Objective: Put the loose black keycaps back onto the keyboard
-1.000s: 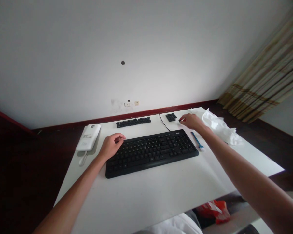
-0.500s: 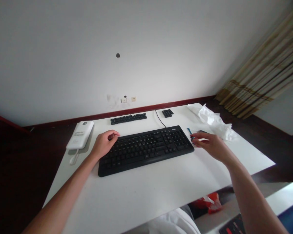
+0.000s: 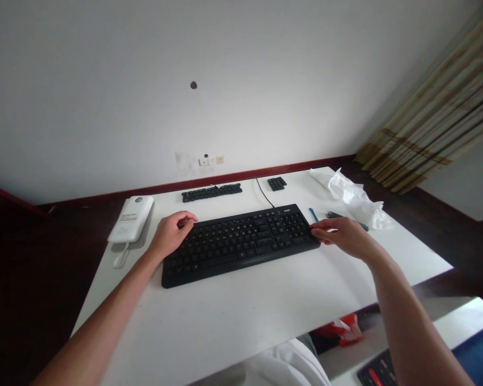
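Note:
A black keyboard lies at a slight slant on the white table, several of its keycaps apparently off. My left hand rests at its upper left end, fingers curled over the edge. At the right end, the fingertips of my right hand are closed together against the keyboard's edge. Just behind that hand lies a thin blue stick-like tool, partly hidden by the fingers. Dark slim tools lie beside it, also partly covered.
Behind the keyboard sit a long block of black keycaps and a smaller keycap group. A black cable runs backward. A white power bank stands left; crumpled white plastic lies right. An open drawer juts out below.
My right hand has shifted slightly left, from beside the blue tool onto the keyboard's right edge. My left hand has stayed in place. The view has tilted slightly.

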{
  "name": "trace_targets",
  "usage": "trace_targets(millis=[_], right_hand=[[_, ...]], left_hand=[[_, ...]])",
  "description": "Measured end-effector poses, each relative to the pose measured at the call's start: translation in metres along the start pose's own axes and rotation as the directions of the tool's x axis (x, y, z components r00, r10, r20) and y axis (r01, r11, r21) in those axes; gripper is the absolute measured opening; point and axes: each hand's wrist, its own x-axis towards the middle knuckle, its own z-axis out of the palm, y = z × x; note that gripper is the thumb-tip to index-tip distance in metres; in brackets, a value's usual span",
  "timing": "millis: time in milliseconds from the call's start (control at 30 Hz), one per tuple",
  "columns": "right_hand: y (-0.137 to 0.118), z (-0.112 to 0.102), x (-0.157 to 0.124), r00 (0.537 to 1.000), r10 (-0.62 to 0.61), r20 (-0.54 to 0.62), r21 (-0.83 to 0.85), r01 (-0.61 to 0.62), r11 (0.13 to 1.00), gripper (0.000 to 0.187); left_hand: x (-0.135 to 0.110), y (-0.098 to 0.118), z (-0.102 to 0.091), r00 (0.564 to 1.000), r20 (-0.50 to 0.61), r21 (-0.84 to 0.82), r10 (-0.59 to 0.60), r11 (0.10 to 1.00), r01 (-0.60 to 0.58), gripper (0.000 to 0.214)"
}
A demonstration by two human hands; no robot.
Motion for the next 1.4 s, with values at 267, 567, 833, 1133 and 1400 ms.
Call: trace_targets(millis=[267,567,833,1133,1400], right_hand=[[-0.021,-0.003,-0.002,1.0,-0.005,-0.005,-0.155,0.004,0.988,0.03],[-0.036,0.0,-0.003,0.999,-0.022,-0.045,-0.268,0.009,0.963,0.015],[-0.042,0.002,0.0,0.999,-0.024,-0.049,-0.313,0.008,0.95,0.008],[-0.03,-0.01,0.023,0.977,0.057,0.205,0.012,-0.06,0.998,0.023],[-0.018,-0.019,0.039,0.946,0.11,0.305,-0.113,-0.079,0.99,0.046]], left_hand=[[0.0,0.002,-0.001,1.0,0.004,-0.003,-0.008,1.0,0.008,0.02],[0.0,0.003,-0.001,1.0,0.006,0.004,-0.014,1.0,0.014,0.02],[0.001,0.001,-0.001,1.0,0.007,0.005,-0.009,1.0,0.009,0.02],[0.0,0.002,-0.001,1.0,0.008,0.003,-0.005,1.0,0.005,0.021],[0.0,0.001,-0.001,1.0,0.011,0.008,0.003,1.0,-0.003,0.023]])
